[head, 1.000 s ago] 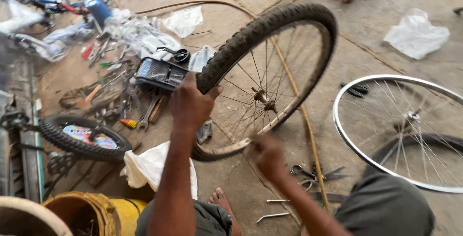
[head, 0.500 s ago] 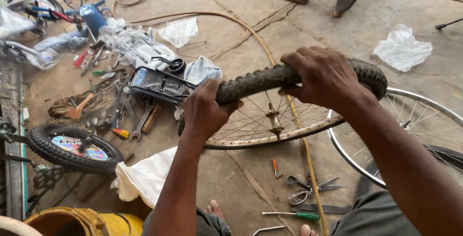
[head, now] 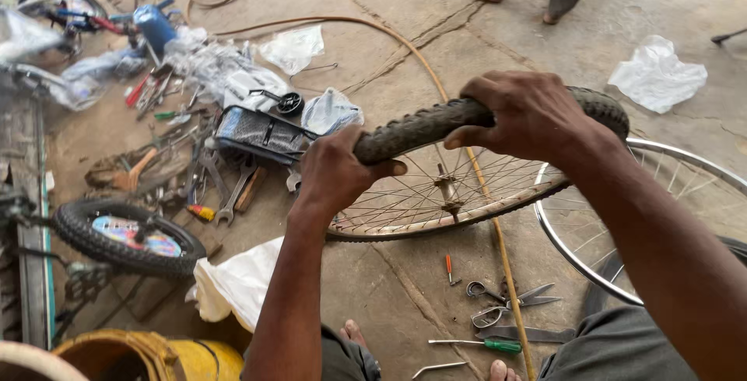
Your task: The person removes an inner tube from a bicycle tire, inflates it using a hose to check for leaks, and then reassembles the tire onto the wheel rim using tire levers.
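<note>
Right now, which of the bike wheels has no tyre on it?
The bare silver rim lying on the floor at right, behind the right hand. The held wheel and the small wheel at left both carry black tyres.

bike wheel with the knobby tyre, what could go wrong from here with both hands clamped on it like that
Both the left hand and the right hand grip the tyre on the tilted wheel, so fingers could get pinched between tyre and rim. If the wheel slips, it may drop onto the bare rim beside it. The scissors and green-handled screwdriver lie close to the person's bare toes.
</note>
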A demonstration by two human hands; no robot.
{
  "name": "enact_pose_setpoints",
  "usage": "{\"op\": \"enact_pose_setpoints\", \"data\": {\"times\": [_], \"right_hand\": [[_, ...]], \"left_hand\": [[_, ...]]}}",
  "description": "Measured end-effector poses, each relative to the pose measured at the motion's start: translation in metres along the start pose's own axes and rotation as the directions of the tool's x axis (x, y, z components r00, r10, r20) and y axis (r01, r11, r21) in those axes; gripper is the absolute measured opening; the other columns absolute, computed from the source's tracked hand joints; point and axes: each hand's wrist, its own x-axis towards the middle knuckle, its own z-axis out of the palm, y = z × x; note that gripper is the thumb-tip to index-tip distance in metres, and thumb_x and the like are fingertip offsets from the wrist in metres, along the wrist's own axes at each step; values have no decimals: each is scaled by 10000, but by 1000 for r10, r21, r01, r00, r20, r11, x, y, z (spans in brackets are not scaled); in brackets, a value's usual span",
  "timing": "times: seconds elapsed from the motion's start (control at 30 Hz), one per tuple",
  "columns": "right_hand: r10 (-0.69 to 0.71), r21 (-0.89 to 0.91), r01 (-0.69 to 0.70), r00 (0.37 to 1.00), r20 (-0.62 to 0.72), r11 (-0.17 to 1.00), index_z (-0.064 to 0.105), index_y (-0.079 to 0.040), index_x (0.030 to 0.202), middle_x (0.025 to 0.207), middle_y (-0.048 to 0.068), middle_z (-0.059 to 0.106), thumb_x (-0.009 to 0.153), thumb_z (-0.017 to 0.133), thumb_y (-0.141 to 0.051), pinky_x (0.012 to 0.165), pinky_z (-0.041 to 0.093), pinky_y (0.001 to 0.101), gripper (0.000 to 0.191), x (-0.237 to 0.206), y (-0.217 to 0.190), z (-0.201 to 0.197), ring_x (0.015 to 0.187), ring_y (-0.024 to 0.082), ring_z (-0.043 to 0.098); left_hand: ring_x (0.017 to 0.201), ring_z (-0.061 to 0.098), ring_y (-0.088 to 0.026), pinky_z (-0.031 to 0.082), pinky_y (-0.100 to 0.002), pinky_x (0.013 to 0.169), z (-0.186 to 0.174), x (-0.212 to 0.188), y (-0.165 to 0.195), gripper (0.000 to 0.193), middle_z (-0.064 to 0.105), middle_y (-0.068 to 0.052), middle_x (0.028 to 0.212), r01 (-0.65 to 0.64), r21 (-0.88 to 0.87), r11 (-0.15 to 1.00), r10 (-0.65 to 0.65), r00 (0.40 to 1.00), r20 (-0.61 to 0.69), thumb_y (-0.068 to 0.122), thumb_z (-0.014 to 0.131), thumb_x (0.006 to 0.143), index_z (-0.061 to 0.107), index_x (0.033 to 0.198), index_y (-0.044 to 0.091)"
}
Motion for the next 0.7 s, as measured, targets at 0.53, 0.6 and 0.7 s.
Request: {"op": "enact_pose_setpoints", "data": {"times": [0.53,0.6,0.7], "right_hand": [[-40,-98,19,974,-222,995,730,-133,1017,780,19,662,820,643,-827,617,541,368,727,15,-25,15,672,179,621],[-25,-75,8,973,-228,997,731,-125,1072,805,29,669,852,634,-807,623,544,382,723,15,-15,20,687,184,625],[-10,-24,5,977,-214,1000,737,-120,1089,820,34,681,840,667,-759,658,550,402,689,12,-5,10,701,190,627]], "left_hand": [[905,716,-244,565,-407,806,2,-11,-73,738,742,-89,991,-48,-212,976,47,999,-10,463,955,603,694,1179,82],[950,717,-267,563,-422,844,-2,-18,-96,721,739,-104,1032,65,-171,983,-43,991,127,403,953,611,684,1192,73],[974,738,-272,581,-426,896,-16,-19,-107,603,752,-114,1025,208,11,978,-201,933,300,341,936,665,715,1162,80]]}}
